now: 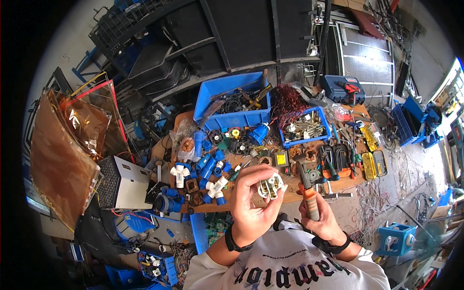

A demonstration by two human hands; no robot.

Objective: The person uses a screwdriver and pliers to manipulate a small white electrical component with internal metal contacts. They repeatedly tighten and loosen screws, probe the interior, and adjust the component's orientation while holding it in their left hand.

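While the left hand [252, 200] sat near the middle of the frame, its fingers were curled tight around a small white plug [270, 186]. The plug's metal pins pointed up toward the camera. Just to the right, the right hand [320, 220] was closed in a fist around the orange handle of a screwdriver [308, 191]. Its dark top end stood up, close beside the plug but not touching it. Both wrists wore black bands.

As far as I could judge, the work on the plug was only partly done. The plug was picked up and turned over, and the tool was ready in the other hand. But the tool's tip was not on the plug yet, and the plug looked shut and whole. I could not tell if any screw was loose.

Past the hands lay a wooden table [290, 195], full of stuff. Left of the hands were white and blue pipe pieces [211, 172]. Higher up sat a big blue bin [235, 100] with wires and tools inside. A smaller blue tray [306, 126] of metal bits sat to its right, with a bundle of red wire [288, 103] next to it. Pliers and yellow tool cases [370, 154] lay on the right side. At the far left of the frame was a shiny brown sheet [65, 154] beside a white box [126, 183].
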